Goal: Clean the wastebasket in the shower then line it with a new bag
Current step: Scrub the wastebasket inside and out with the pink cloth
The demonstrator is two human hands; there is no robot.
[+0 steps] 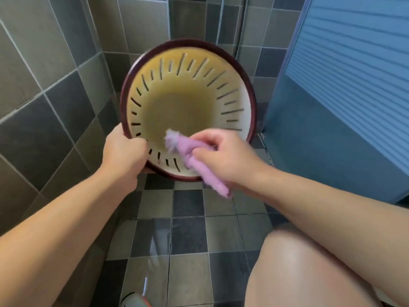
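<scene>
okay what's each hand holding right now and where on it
The left hand grips the wastebasket by its lower-left rim. The right hand holds the bunched purple cloth around its middle.

Wastebasket [188, 103]: smooth cream plastic with a slight sheen inside, slotted walls, dark maroon rim. Cloth [194, 160]: soft lilac terry, fuzzy and matt. Floor tiles [188, 238] and wall tiles [55, 63]: grey glazed, floor glossy with wet-looking reflections.

Cream, maroon-rimmed wastebasket [188, 103]; lilac cloth [194, 158]
</scene>
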